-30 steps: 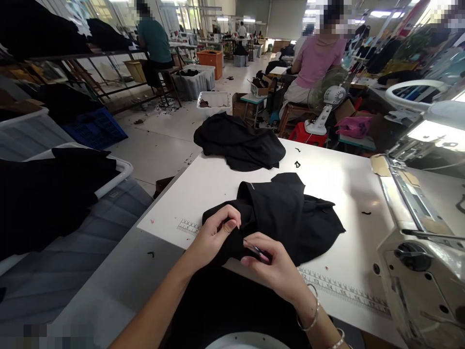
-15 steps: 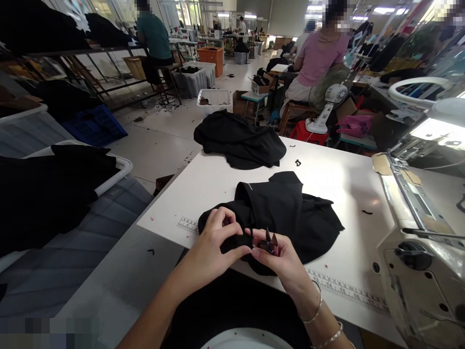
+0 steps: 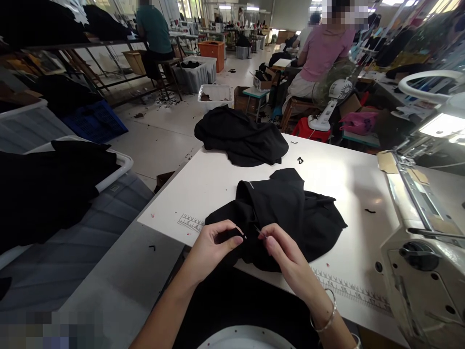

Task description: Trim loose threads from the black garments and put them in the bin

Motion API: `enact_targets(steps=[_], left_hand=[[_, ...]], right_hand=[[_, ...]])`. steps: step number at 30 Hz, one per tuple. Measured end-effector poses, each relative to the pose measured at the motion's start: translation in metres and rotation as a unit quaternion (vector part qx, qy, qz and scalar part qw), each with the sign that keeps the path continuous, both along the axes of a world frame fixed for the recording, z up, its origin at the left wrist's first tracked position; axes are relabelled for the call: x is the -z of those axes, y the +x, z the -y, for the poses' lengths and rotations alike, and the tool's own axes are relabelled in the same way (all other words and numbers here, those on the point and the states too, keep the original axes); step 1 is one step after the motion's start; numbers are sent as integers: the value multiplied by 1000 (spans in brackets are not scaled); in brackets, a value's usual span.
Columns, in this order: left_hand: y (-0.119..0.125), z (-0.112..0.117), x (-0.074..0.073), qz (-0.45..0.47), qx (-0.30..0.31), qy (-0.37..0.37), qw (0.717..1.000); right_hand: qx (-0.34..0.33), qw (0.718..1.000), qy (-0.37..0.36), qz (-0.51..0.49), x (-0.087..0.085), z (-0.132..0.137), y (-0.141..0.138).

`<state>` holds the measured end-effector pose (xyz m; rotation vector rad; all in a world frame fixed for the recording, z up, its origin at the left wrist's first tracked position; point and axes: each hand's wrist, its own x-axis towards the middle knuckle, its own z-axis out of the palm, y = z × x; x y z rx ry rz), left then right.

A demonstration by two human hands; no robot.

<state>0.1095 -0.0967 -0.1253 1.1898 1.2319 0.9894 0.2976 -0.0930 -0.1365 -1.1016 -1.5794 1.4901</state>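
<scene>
White and smooth, the tabletop [image 3: 337,162] reaches across the near middle of a long workroom, with a black printed ruler scale [image 3: 350,288] along its near edge. On it lies a crumpled black cloth garment [image 3: 279,203], its near left part directly beneath and between the fingertips. At that part the left hand [image 3: 214,245] has thumb and forefinger drawn together, a dark fold of the cloth between them. To the right, the right hand [image 3: 285,247] pinches a small, dark, pointed metal tool [image 3: 259,231], its tip aimed left over the garment; the rest of the tool is hidden by the fingers. Farther back on the table sits a second heap of black cloth [image 3: 241,138], and at the right stands a cream metal sewing machine [image 3: 421,271]. Near left, a large grey plastic bin with a white rim [image 3: 119,213] holds black cloth [image 3: 43,189] that spills over its edge. Behind it is a blue plastic crate [image 3: 103,121]. Beyond the table, a white plastic basket [image 3: 217,100] contains something brown, a grey plastic crate [image 3: 191,82] holds black pieces, and an open cardboard box [image 3: 262,86] contains dark cloth.
</scene>
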Motion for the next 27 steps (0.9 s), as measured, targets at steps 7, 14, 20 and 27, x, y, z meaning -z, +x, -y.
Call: enact_targets(steps=[7, 14, 20, 27], left_hand=[[10, 0, 3, 62, -33, -18, 997], [13, 2, 4, 92, -53, -38, 994], [13, 2, 3, 118, -53, -44, 991], [12, 2, 1, 68, -36, 27, 997]], right_hand=[[14, 999, 24, 19, 0, 3, -8], [40, 998, 48, 11, 5, 3, -11], [56, 997, 48, -14, 6, 4, -15], [76, 995, 63, -20, 6, 5, -13]])
